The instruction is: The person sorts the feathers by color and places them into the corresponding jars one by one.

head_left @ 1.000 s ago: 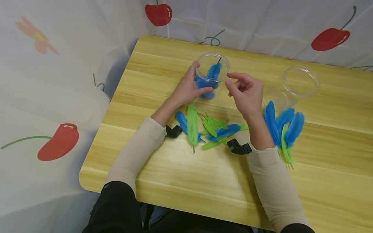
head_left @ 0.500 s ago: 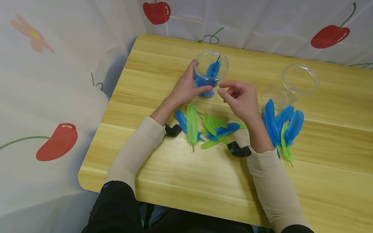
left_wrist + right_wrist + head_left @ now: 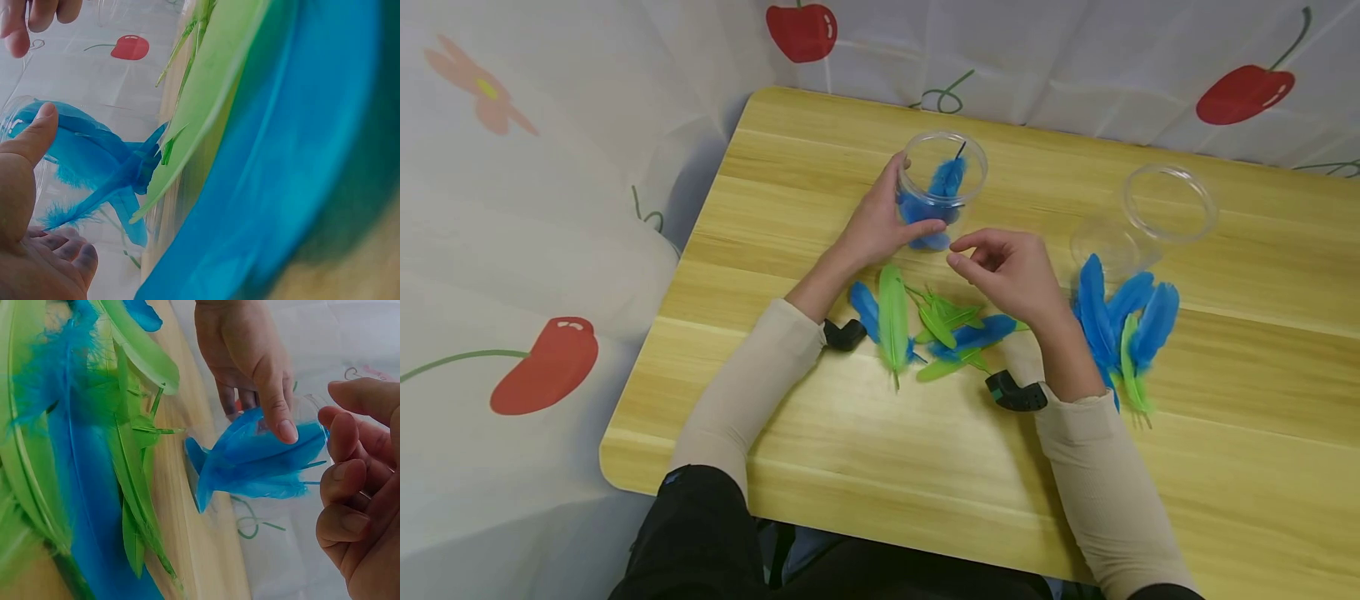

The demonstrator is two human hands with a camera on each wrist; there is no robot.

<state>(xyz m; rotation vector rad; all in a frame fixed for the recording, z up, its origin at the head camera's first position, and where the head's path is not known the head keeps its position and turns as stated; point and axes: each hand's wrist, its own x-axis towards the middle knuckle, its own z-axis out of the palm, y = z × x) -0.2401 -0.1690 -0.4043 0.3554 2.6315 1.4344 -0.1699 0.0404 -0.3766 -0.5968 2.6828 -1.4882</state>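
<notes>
Gripping a clear jar (image 3: 972,193) w/ fingers round its left side & thumb across its near side, the person's L hand (image 3: 880,221) has it upright, mouth up, toward the far left of the table (image 3: 820,475). Can't tell from here if its base touches the wood. Blue feathers (image 3: 947,179) are inside, one dark quill pointing up at the rim. R hand (image 3: 1011,267) is unclasped, fingers loosely bent, thumb & index apart, just beside the jar on its near right side. Nearer, btwn the forearms, lies a loose pile of green & blue feathers (image 3: 892,317). Over on the right, a 2nd clear jar (image 3: 1206,212), w/ more blue & green feathers (image 3: 1156,325) on its near side. Cherry-print sheet (image 3: 1037,58) hangs along the far edge.
</notes>
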